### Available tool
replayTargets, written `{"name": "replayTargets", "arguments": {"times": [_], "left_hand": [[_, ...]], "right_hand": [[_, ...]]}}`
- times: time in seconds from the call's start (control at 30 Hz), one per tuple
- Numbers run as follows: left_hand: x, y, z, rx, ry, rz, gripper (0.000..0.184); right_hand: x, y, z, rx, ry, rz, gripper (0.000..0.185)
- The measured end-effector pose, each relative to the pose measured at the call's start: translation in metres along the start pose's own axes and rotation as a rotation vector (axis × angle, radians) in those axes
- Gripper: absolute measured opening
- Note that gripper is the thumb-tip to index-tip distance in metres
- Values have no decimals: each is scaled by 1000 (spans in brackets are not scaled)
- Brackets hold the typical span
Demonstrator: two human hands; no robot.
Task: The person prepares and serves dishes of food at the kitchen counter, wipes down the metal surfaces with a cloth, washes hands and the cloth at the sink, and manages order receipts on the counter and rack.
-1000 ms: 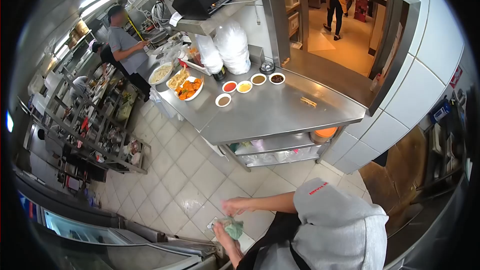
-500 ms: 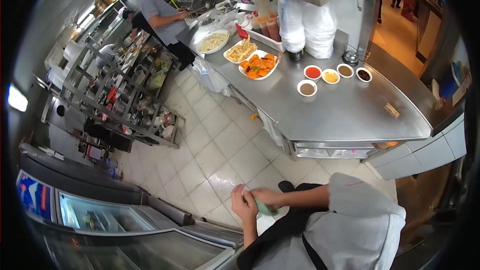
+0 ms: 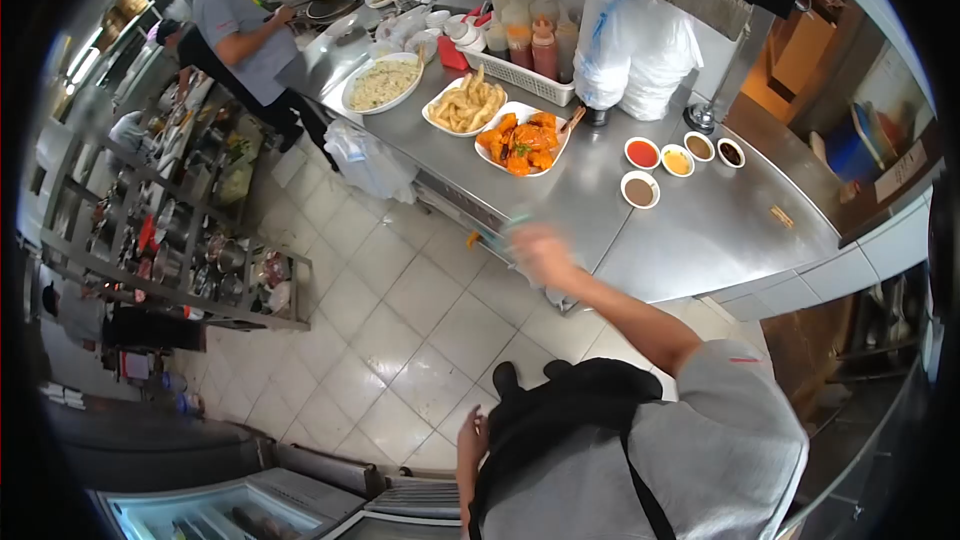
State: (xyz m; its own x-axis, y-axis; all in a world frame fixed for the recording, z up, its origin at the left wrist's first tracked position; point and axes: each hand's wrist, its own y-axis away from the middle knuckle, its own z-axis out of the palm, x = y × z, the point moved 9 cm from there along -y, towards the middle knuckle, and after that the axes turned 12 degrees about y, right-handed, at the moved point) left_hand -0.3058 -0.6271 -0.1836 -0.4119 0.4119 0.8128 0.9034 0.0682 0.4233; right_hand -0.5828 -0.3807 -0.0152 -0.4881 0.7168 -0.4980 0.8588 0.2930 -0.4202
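Note:
My right hand (image 3: 545,258) reaches out at the counter's front edge, smeared by motion. It is closed around a pale green cloth (image 3: 512,230), only partly visible. My left hand (image 3: 475,430) hangs low by my black apron (image 3: 575,410), fingers loosely curled and apart, holding nothing. Above my right hand on the counter stand a white dish of orange-glazed food (image 3: 520,143), a dish of golden fried pieces (image 3: 466,105) and an oval plate of fried rice (image 3: 385,83). Several small sauce bowls, one with red sauce (image 3: 642,153), stand to their right.
Sauce bottles fill a white basket (image 3: 535,80) at the back of the steel counter (image 3: 690,250). Wrapped white containers (image 3: 655,60) and a call bell (image 3: 702,118) stand nearby. A co-worker (image 3: 235,30) works at left, near a steel rack (image 3: 190,260). A glass-topped freezer (image 3: 230,510) lies below.
My hands, together on the green cloth before, are now apart. The right has moved up to the counter with the cloth; the left has dropped beside my body. The view has shifted closer to the counter.

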Motion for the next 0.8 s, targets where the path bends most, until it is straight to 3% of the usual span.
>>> {"name": "replayTargets", "arguments": {"times": [0.03, 0.1, 0.2, 0.27, 0.33, 0.43, 0.57, 0.6, 0.63, 0.67, 0.7, 0.8], "left_hand": [[35, -19, -12, -47, 87, 41, 34], [72, -51, -47, -40, 95, 165, 33], [75, -79, -108, 114, 220, 166, 32], [65, -85, -135, 141, 134, 236, 32], [44, -91, -141, 42, 46, 166, 31], [36, -105, -128, -140, -63, 94, 30], [-14, -130, -90, -321, -11, 143, 31], [-18, -135, -84, -332, -22, 125, 31], [-23, -135, -78, -342, -34, 99, 32], [-22, -132, -75, -369, -65, 106, 32], [-13, -129, -72, -394, -93, 119, 32], [58, -120, -48, -496, -175, 168, 32]], "right_hand": [[-59, -22, 15, -69, -182, -168, 15], [-124, -26, 36, -316, -61, -120, 20], [-100, -28, 2, -227, 8, 54, 25], [-38, -29, -32, -265, 141, 365, 27], [-7, -33, -75, -53, 466, 369, 26], [-12, -6, -65, 199, 729, 192, 22], [12, 71, -106, 238, 626, 276, 15], [55, 113, -127, 344, 732, 303, 11], [88, 144, -164, 194, 1005, 632, 5], [105, 189, -210, 370, 1019, 929, 8], [168, 253, -236, 391, 1005, 1132, 12], [148, 231, -272, 331, 1057, 1152, 15]]}}
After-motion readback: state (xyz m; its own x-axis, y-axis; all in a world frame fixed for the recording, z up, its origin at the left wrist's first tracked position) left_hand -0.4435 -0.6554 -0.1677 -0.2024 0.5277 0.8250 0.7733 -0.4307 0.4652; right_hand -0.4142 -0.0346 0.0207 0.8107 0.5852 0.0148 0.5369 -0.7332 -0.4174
